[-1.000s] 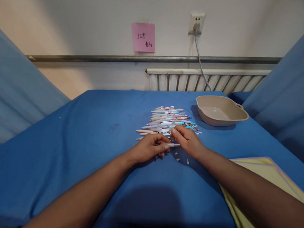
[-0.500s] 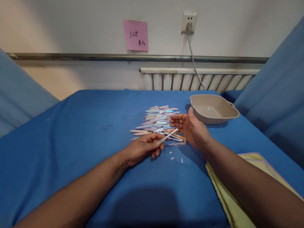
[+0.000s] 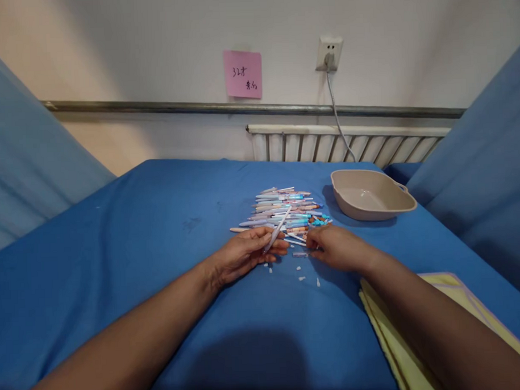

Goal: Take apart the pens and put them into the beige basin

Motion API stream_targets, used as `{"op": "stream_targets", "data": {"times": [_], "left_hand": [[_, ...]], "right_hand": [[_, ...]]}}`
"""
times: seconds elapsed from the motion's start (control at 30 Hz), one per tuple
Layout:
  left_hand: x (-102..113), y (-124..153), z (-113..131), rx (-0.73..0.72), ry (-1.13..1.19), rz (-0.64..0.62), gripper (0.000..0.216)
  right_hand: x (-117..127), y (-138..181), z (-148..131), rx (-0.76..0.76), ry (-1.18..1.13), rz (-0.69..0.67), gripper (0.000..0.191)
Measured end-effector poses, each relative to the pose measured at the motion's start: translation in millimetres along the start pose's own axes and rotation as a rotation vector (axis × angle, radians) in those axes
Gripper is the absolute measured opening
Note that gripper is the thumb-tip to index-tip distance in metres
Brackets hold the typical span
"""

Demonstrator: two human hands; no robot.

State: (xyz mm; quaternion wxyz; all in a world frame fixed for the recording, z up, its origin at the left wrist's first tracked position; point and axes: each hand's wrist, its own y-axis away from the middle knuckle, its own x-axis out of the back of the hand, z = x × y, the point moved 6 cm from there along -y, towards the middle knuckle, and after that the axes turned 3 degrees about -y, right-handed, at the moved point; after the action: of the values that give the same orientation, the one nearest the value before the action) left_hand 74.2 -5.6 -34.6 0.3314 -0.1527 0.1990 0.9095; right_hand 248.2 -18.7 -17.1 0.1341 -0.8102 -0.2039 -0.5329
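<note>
My left hand (image 3: pixel 251 248) holds a white pen (image 3: pixel 278 231) between thumb and fingers, its thin end slanting up to the right. My right hand (image 3: pixel 336 246) is lowered to the sheet with fingers curled together at the right end of a clear pen barrel (image 3: pixel 299 254). That end is hidden by the fingers. Behind both hands lies a pile of pens (image 3: pixel 281 208) in pale, blue and orange colours, side by side. Several small white tips (image 3: pixel 301 279) are scattered on the sheet in front of the hands.
A beige basin (image 3: pixel 371 211) stands at the back right of the blue sheet (image 3: pixel 158 221). Under my right forearm lies a folded yellow cloth (image 3: pixel 388 333). Along the wall run a metal rail (image 3: pixel 175 106) and a radiator (image 3: pixel 318 144); blue curtains (image 3: pixel 475 147) hang at both sides.
My right hand has gone from open fingers above the pile down to the clear barrel, fingers now curled. The pen in my left hand points more steeply upward. More white tips show.
</note>
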Motion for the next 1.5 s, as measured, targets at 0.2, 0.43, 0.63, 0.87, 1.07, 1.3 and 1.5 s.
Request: {"op": "stream_targets", "data": {"times": [0.2,0.43,0.63,0.87,1.07,1.3,1.5], "left_hand": [[5,-2,1,-0.012,-0.082,0.033,0.026],[19,2,15,-0.114,-0.272,0.230,0.032],[24,5,26,-0.198,-0.491,0.313,0.029],[18,7,29,-0.203,-0.568,0.340,0.031],[15,8,31,-0.207,-0.633,0.324,0.032],[16,8,30,-0.220,-0.628,0.338,0.031],[16,7,30,-0.222,-0.670,0.317,0.031]], "right_hand": [[-6,-2,-13,0.078,0.030,-0.008,0.016],[17,-4,14,-0.010,-0.431,0.251,0.015],[25,-4,21,0.002,-0.734,0.312,0.019],[21,-7,28,-0.016,-0.679,0.313,0.021],[24,-5,17,0.046,-0.529,0.314,0.018],[22,-7,28,-0.012,-0.527,0.355,0.019],[23,-6,23,0.019,-0.485,0.349,0.018]]}}
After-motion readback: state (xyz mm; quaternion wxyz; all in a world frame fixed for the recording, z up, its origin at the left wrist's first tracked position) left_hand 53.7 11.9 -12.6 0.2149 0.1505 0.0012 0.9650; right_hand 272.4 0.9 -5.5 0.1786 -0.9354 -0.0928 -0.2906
